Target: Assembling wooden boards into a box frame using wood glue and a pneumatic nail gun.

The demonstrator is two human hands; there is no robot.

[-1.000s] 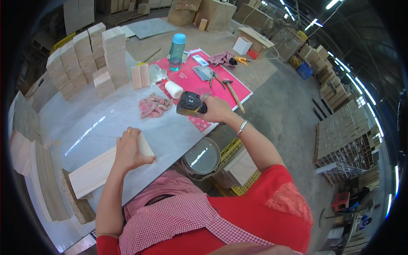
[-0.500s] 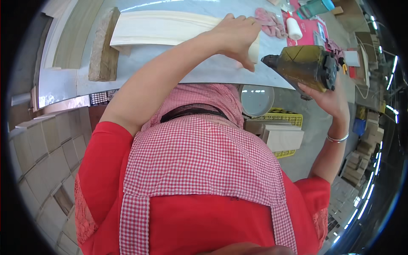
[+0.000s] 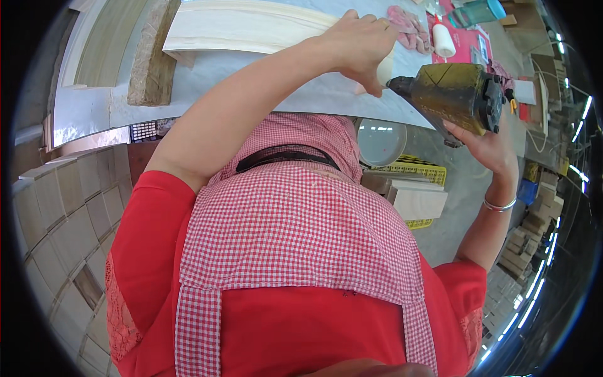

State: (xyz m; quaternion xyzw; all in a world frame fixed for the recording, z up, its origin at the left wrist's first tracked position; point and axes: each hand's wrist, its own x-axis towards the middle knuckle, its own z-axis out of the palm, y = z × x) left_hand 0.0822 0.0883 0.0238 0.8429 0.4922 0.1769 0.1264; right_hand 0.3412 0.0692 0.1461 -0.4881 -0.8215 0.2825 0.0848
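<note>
My left hand [image 3: 360, 49] is wrapped over the right end of a pale wooden piece [image 3: 245, 28], which lies lengthwise on the table and looks like joined boards. Its thumb points down along the end. In my right hand [image 3: 487, 147] is a worn yellow-and-black nail gun [image 3: 449, 91], held sideways with its handle mostly hidden. The gun's dark nose touches or nearly touches the end of the wooden piece, close to my left thumb; which of the two I cannot tell. A rough wooden block [image 3: 152, 56] stands against the piece's left end.
Long boards [image 3: 110, 44] lie at the table's left. A pink cloth [image 3: 409, 30], a white bottle [image 3: 443, 41] and a teal bottle [image 3: 477, 12] are at the far right. Below the table edge are a round pan [image 3: 380, 143] and a yellow crate [image 3: 433, 169] holding boards. Stacked wood blocks [image 3: 69, 207] fill the left.
The nail gun's nose has come from just off the wooden piece's end up to it. The view has shifted slightly, and my left hand keeps its grip.
</note>
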